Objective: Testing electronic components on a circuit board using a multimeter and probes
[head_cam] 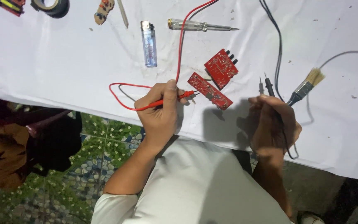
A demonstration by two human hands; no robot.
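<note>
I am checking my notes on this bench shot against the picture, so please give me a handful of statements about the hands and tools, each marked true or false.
1. The left hand holds a red probe. True.
2. The red probe's tip points toward the long red circuit board. True.
3. The right hand holds the paintbrush. False: the paintbrush lies on the white table cover beside that hand, which grips a black probe.
4. The lighter is black. False: it is clear and bluish.
5. A screwdriver with a clear handle lies beyond the boards, untouched. True.
</note>
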